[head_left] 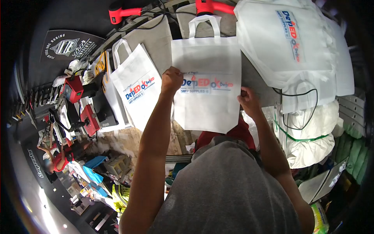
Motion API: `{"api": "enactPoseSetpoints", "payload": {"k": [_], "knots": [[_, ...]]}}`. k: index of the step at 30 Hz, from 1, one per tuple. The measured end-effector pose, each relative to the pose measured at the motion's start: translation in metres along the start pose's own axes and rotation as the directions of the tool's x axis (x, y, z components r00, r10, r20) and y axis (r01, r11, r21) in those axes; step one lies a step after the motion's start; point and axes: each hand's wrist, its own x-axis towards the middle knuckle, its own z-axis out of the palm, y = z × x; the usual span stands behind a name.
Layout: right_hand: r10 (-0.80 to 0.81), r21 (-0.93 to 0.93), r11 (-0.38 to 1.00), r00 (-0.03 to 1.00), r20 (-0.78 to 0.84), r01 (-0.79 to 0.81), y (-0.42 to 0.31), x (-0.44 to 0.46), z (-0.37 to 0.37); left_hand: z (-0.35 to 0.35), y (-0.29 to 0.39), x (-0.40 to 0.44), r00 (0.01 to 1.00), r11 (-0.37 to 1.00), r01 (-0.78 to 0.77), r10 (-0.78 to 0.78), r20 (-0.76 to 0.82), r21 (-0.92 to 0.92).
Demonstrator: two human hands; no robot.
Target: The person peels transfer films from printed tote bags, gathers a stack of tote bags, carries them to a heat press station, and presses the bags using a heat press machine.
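A white tote bag point(206, 113) with blue and red "DepED OK" lettering lies before me, its handles pointing away. My left hand point(172, 80) is closed at the bag's left edge, beside the print. At the right edge, a little lower, the curled fingers of my right hand point(249, 102) pinch the bag's side. The fingertips of both hands are partly hidden. To the left rests a second printed tote bag point(138, 84), turned at an angle.
Printed bags form a stack point(265, 50) at right. A red heat gun point(126, 15) and another red tool point(214, 6) lie at the back with cables. Red-ended machines point(90, 120) stand left. White bundles point(311, 136) sit at right. A person point(60, 162) is farther left.
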Motion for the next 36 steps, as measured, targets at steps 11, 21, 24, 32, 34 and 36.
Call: {"api": "enactPoseSetpoints", "payload": {"k": [11,21,24,32,34,36], "knots": [[0.128,0.051,0.99,0.987,0.096,-0.133,-0.004,0.002,-0.002,0.01,-0.008,-0.014,0.991,0.969,0.08,-0.103,-0.088,-0.234],[0.115,0.082,0.989,0.989,0.089,-0.122,-0.001,0.002,-0.004,0.014,-0.009,-0.037,0.956,0.973,-0.196,0.161,-0.247,-0.124],[0.161,0.029,0.986,0.985,0.068,-0.163,-0.013,0.001,-0.004,0.013,-0.008,-0.049,0.967,0.959,-0.199,0.159,-0.198,-0.202],[0.136,0.073,0.988,0.989,0.054,-0.139,0.001,0.005,-0.003,0.023,-0.003,-0.077,0.945,0.934,-0.302,0.267,-0.187,-0.191],[0.164,-0.024,0.986,0.985,0.052,-0.163,-0.008,0.004,-0.004,0.022,0.003,-0.085,0.949,0.935,-0.297,0.267,-0.168,-0.191],[0.149,0.003,0.989,0.987,0.057,-0.149,-0.014,0.004,-0.003,0.026,0.004,-0.091,0.948,0.932,-0.3,0.269,-0.171,-0.201]]}}
